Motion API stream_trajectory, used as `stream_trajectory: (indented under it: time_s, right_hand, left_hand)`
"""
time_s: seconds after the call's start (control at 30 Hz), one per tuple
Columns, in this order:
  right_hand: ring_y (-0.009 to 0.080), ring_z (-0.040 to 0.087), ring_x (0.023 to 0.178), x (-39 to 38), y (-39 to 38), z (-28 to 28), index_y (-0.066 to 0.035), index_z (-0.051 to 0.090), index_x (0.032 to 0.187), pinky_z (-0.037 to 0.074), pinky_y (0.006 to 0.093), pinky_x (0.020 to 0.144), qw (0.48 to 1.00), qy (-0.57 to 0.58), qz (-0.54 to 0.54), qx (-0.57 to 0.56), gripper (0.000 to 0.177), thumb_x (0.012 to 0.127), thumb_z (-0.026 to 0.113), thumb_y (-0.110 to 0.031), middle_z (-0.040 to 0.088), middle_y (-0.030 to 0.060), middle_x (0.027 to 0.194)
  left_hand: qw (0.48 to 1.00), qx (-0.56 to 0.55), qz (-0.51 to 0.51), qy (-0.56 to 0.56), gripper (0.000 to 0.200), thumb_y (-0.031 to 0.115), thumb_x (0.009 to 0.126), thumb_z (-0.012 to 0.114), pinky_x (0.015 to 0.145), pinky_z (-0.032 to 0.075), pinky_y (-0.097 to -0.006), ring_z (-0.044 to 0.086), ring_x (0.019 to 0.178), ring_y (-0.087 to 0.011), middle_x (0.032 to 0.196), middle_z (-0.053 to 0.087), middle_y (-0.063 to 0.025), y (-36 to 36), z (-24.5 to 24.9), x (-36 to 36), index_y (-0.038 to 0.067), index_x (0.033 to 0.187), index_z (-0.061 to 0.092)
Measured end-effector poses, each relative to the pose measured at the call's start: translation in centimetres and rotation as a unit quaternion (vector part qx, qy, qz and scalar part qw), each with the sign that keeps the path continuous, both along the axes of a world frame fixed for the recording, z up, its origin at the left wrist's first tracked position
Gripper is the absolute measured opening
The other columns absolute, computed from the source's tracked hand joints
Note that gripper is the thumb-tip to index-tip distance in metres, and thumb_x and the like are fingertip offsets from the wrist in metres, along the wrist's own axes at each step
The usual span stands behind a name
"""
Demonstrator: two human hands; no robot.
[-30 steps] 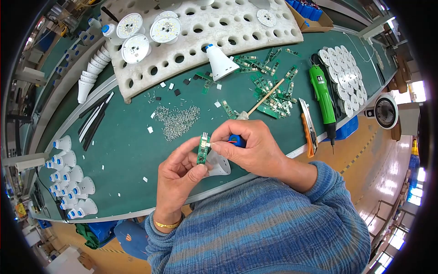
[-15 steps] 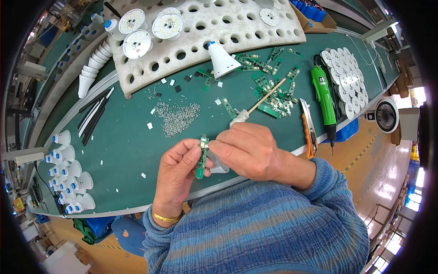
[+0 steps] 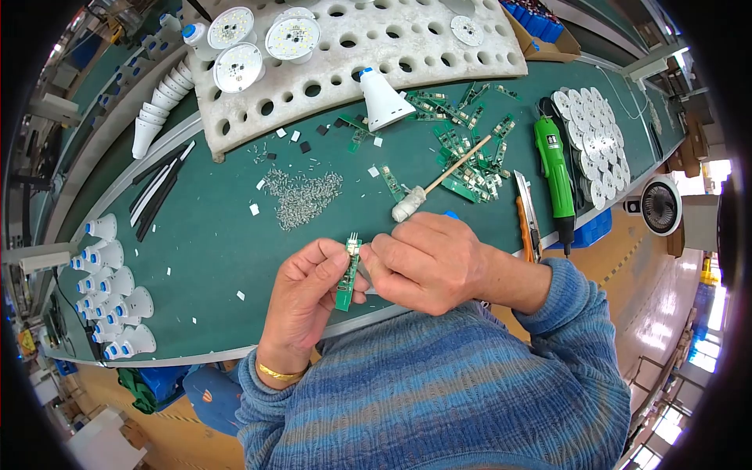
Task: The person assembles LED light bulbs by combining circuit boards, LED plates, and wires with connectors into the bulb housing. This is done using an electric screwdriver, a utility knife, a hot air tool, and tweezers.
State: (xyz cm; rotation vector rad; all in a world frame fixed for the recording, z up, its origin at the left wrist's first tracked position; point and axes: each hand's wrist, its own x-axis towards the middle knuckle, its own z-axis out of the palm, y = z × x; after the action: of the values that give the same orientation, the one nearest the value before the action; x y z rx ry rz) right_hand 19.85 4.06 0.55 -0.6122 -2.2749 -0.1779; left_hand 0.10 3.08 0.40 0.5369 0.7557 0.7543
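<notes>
My left hand [image 3: 307, 294] pinches a narrow green circuit board [image 3: 345, 283] between thumb and fingers, upright, with metal pins sticking out of its top end. Closed beside it is my right hand [image 3: 427, 262], its fingertips at the board's upper right edge. Whatever those fingertips may hold is hidden. A pale object shows only partly behind the fingers. Just beyond my right hand lies a wooden stick with a white wrapped head [image 3: 407, 205]. Past it is a heap of similar circuit boards [image 3: 470, 160]. A pile of small metal pins [image 3: 301, 200] lies beyond my left hand.
A white foam block with holes [image 3: 356, 59] carries LED lamps at the back. A white lamp housing [image 3: 384, 102] stands before it. Rightward lie a utility knife [image 3: 526, 219], a green electric screwdriver [image 3: 554, 172] and round white LED plates [image 3: 595, 141]. Lamp housings [image 3: 117, 294] crowd the left edge.
The view has shifted slightly. My right hand has moved a little right, away from the stick's wrapped head, which shows more fully. My left hand still holds the circuit board.
</notes>
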Motion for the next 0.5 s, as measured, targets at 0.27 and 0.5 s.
stream_trajectory:
  time_s: [0.27, 0.5]
  right_hand:
    - [0.0134, 0.053, 0.060, 0.70, 0.20, 0.50, -0.002, 0.059, 0.073, 0.041, 0.0243, 0.048, 0.996, -0.076, 0.038, 0.021, 0.017, 0.071, 0.070, -0.014, 0.058, 0.0064, 0.076]
    - [0.0138, 0.054, 0.062, 1.00, 0.53, 0.91, -0.003, 0.058, 0.070, 0.040, 0.0245, 0.048, 0.990, -0.114, 0.072, 0.031, 0.017, 0.072, 0.069, -0.016, 0.058, 0.0068, 0.076]
  left_hand:
    - [0.999, -0.040, -0.006, -0.022, 0.015, 0.016, 0.095, 0.053, 0.062, 0.054, -0.0246, 0.063, 0.065, -0.0111, 0.076, 0.065, -0.0063, -0.13, -0.29, 0.17, 0.004, 0.088, 0.058]
    - [0.999, -0.031, -0.013, 0.005, 0.015, 0.018, 0.094, 0.055, 0.060, 0.052, -0.0232, 0.062, 0.065, -0.0116, 0.077, 0.065, -0.0056, -0.24, -0.06, 0.37, 0.004, 0.088, 0.058]
